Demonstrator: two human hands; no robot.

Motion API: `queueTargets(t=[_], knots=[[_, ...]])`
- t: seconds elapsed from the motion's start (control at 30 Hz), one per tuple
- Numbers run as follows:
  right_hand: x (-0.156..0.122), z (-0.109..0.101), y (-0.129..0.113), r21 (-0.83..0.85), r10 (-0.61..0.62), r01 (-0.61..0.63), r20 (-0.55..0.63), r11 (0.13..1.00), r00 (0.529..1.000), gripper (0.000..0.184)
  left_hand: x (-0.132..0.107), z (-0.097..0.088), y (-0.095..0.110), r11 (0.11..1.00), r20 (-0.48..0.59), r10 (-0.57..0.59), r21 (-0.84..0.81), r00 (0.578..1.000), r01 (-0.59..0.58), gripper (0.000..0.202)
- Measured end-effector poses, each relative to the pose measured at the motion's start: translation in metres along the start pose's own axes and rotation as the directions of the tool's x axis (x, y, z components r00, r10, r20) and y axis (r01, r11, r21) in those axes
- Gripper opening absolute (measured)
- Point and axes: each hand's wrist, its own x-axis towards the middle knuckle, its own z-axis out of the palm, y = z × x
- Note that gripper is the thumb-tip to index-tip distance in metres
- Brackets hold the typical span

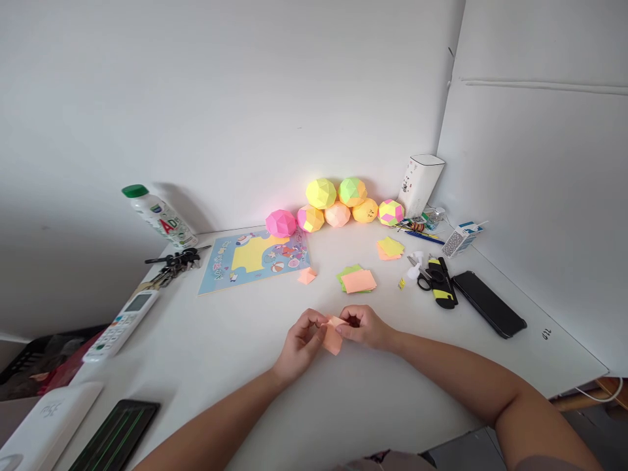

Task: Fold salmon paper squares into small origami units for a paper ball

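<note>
On my feed I see a white table carrying a blue illustrated board, a row of faceted paper balls, two stacks of paper slips, a black smartphone, a drink carton, keys and an air-conditioner remote.

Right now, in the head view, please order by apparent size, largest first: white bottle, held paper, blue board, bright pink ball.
Blue board
White bottle
Held paper, bright pink ball: too alike to rank; paper partly hidden.

left hand curled in a pinch | right hand facing it, pinched likewise, I see | left forearm bare, slanting in | right arm bare, bent
</note>
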Motion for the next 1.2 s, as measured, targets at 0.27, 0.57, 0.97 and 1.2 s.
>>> queueTargets(t=[0.27,0.57,0.97,1.2], knots=[[0.001,0.001,0.000,0.023,-0.046,0.046,0.004,0.999,0.999,0.032,0.000,0.002,-0.003,0.998,0.077,0.048,0.039,0.996,-0.051,0.034],[0.000,0.000,-0.001,0.070,-0.050,0.052,-0.023,0.996,0.998,0.028,0.001,0.001,-0.016,0.994,-0.004,0.070,0.087,0.998,-0.070,0.037],[0.000,0.001,0.003,0.074,-0.134,0.144,-0.126,0.987,0.983,0.026,0.001,0.002,-0.004,0.944,-0.039,0.044,0.329,0.998,-0.029,0.024],[0.000,0.001,0.001,0.128,-0.080,0.099,-0.148,0.987,0.986,0.028,0.003,0.001,0.000,0.947,0.011,0.003,0.322,1.000,-0.006,0.026]])
